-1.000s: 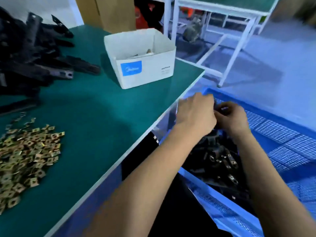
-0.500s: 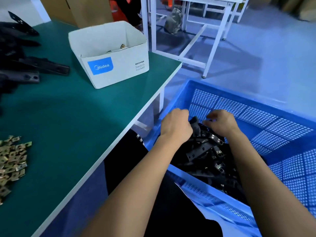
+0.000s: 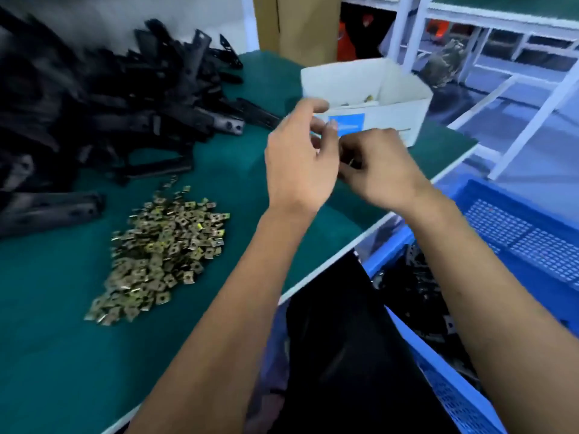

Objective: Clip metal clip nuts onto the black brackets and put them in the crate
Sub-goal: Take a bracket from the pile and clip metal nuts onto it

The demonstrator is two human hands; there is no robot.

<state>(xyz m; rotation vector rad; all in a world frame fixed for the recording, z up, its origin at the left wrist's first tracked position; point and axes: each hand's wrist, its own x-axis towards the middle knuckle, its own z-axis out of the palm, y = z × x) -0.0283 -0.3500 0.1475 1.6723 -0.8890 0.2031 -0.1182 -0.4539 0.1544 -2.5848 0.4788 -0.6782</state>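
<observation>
Clip nuts (image 3: 163, 245) and brackets (image 3: 103, 114) remain heaped on the worktop (image 3: 47, 339); some sit finished in the crate (image 3: 513, 227); left hand (image 3: 297, 161) relaxed, right hand (image 3: 379, 167) curled, contents unclear.

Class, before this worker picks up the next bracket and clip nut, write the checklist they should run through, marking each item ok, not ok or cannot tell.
1. Clip nuts in supply on the table: ok.
2. Black brackets piled within sight: ok.
3. Blue crate beside the table, holding finished parts: ok.
4. Left hand free, fingers relaxed: ok.
5. Right hand free: cannot tell, fingers curled, blurred.
6. White box contents: cannot tell.
</observation>
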